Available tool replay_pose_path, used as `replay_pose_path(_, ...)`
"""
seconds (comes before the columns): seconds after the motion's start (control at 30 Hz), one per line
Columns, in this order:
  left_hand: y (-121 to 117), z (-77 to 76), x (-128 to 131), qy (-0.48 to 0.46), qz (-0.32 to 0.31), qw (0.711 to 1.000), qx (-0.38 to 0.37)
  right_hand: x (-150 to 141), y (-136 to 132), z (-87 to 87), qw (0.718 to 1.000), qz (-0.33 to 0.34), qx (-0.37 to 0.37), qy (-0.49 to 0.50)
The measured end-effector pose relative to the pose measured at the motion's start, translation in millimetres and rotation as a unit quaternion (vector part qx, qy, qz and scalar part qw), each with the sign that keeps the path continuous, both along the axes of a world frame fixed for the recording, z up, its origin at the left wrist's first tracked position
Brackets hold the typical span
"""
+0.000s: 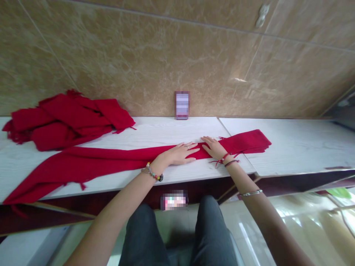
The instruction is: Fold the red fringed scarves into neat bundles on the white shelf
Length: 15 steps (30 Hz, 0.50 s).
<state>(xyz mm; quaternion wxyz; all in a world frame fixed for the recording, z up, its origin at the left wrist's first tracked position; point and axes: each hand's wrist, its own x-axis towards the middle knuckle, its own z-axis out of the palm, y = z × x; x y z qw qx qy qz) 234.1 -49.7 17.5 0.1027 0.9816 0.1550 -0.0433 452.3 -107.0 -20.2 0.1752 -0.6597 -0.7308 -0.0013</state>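
A long red scarf [111, 159] stretches across the white tabletop. Its right part [246, 142] is narrow and folded in layers, while the left part fans out wider and hangs over the front edge. My left hand [181, 153] lies flat on the middle of the scarf, fingers stretched toward the right. Just beside it, my right hand [213, 147] rests on the cloth with fingers extended to the upper left. Both palms face down and neither hand grips anything. The cloth under the palms is hidden.
A heap of red fringed scarves [72, 120] lies at the back left. A small blurred upright item [182, 105] leans on the marbled tile wall [149, 62]. The white tabletop [299, 146] continues right past a seam. Another blurred item [174, 200] is below the front edge, above my knees.
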Motion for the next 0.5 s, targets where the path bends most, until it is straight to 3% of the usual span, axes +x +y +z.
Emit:
replay_pose_path(0.23,0,2.7,-1,0.0,0.014,1.0,-0.014,7,-1,-2.8,0.995,0.053,0.083,0.035)
replay_pose_path(0.4,1,-0.5,-1,0.002,0.027,1.0,-0.001,7,-2,-3.9,0.996,0.065,0.063,0.026)
replay_pose_path(0.5,2,0.7,-17,0.012,0.056,0.998,0.011,7,-2,-2.8,0.996,0.069,0.052,0.013)
